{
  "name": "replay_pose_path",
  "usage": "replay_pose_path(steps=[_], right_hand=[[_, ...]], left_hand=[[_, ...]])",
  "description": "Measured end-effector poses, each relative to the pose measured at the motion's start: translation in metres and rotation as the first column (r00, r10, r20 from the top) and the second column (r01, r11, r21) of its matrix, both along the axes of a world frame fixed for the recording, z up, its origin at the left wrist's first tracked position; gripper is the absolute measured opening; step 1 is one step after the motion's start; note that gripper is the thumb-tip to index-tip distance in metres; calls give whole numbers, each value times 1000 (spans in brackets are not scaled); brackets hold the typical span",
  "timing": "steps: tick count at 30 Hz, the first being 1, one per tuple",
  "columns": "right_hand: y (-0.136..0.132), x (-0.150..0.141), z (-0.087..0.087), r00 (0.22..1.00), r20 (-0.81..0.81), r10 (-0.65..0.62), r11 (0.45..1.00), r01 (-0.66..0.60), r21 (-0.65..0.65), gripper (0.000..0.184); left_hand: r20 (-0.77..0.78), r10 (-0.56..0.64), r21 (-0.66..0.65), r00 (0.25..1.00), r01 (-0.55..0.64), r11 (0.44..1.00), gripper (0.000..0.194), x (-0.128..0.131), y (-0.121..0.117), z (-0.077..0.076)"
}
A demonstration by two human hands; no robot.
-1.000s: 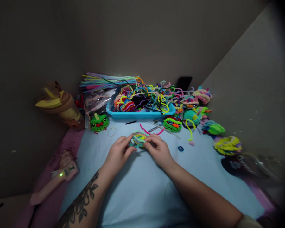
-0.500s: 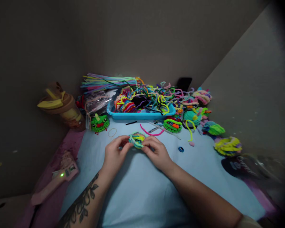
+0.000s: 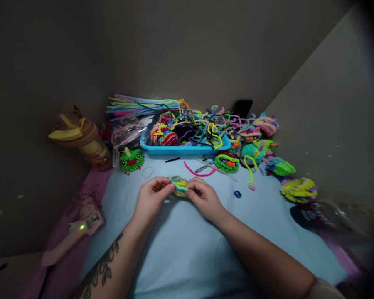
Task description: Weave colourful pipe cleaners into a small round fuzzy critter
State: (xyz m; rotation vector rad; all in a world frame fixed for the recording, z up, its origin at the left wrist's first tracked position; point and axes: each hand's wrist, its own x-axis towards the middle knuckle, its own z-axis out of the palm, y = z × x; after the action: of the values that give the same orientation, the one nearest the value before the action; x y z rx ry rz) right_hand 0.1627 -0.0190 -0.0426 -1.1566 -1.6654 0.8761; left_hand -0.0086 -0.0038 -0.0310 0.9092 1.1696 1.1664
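Green fuzz covered the figure (image 3: 131, 160) beyond my left hand (image 3: 148, 197), which pinched one side of the coiled piece (image 3: 180, 187). Between the hands, over the bench (image 3: 180, 249) (contact I couldn't judge), its springy-looking strands could have uncoiled if my right hand (image 3: 205, 199), pinching the other side, had slipped or pulled too hard.

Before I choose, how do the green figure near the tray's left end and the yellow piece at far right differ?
The green figure shows eyes and a red mouth; the yellow piece shows no face. The green figure has a pale stub on top; the yellow piece has lilac patches. Both look fuzzy and lie outside the blue tray.
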Motion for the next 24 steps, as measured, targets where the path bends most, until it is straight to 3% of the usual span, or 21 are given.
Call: replay_pose_path(steps=[3, 8, 10, 13, 18, 21, 24], right_hand=[[0, 0, 0, 999, -34, 18, 1000, -19, -14, 11], [-1, 0, -1, 998, -43, 46, 998, -45, 36, 11], [-1, 0, -2, 998, -29, 50, 996, -48, 72, 10], [-2, 2, -1, 997, 20, 71, 987, -73, 144, 8], [-2, 9, 3, 989, 101, 110, 970, -129, 207, 10], [0, 13, 5, 993, 73, 91, 976, -103, 191, 13], [4, 14, 3, 995, 91, -32, 984, 15, 180, 14]], left_hand=[[61, 6, -19, 998, -4, 1000, 26, 2, 0, 0], [22, -45, 27, 999, 44, 999, 35, 1, 1, -3], [-46, -70, 67, 997, 73, 995, 41, -2, 3, -5], [-266, -138, 136, 954, 179, 974, 39, -9, 6, -6], [-623, -163, 291, 765, 420, 860, 9, -17, 5, -5], [-716, -145, 354, 682, 535, 767, 11, -16, 1, -6], [-809, -61, 393, 585, 615, 684, 13, -13, -3, -7]])
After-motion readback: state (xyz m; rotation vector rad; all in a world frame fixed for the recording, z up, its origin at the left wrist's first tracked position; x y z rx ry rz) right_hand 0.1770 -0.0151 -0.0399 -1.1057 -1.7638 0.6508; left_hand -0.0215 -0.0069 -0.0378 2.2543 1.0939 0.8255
